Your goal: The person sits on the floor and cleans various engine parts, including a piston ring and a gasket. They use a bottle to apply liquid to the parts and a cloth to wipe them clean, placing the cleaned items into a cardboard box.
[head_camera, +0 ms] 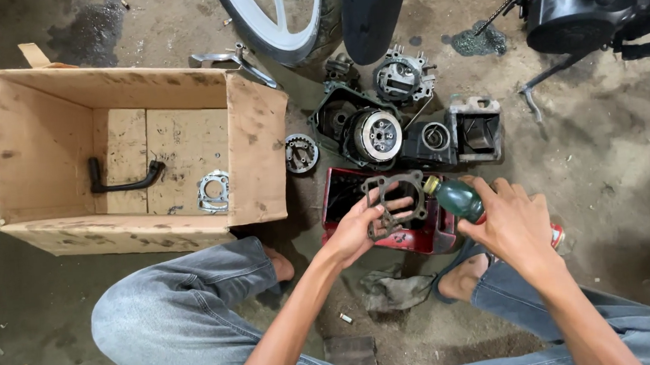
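Landmark: the red tray (pixel 414 237), a shallow metal box on the dirt floor just ahead of the person's knees; every place below is told from it.
Left hand: the left hand (pixel 358 226) is over the tray's left half, fingers curled round the lower edge of a dark gasket (pixel 393 199) and pinching it.
Gasket: flat, thin, dark frame with a large round opening and small lugs at its corners, held tilted over the tray's middle.
Right hand: the right hand (pixel 515 225) is at the tray's right end, wrapped around a green bottle (pixel 458 198).
Bottle: dark green and glossy with a pale cap, tipped so the cap points at the gasket's right edge; whether cap and gasket touch cannot be told.
Red and white can: a small piece of a can (pixel 558 235) shows under the right wrist, right of the tray; its label is hidden.
Cardboard box: a big open brown box (pixel 256 145) sits left of the tray, stained, one flap upright at its far corner; it holds a black bent pipe (pixel 125 179) and a silvery plate (pixel 214 191).
Engine parts: dark casings with a round silver clutch (pixel 378 135) lie just beyond the tray's far edge.
Wheel: a white spoked wheel (pixel 273 16) stands farther beyond.
Rag: a grey rag (pixel 395 289) lies on the near side, between the feet.
Open room: bare dirt floor lies right of the tray and beyond the parts; the left is closed off by the box wall.
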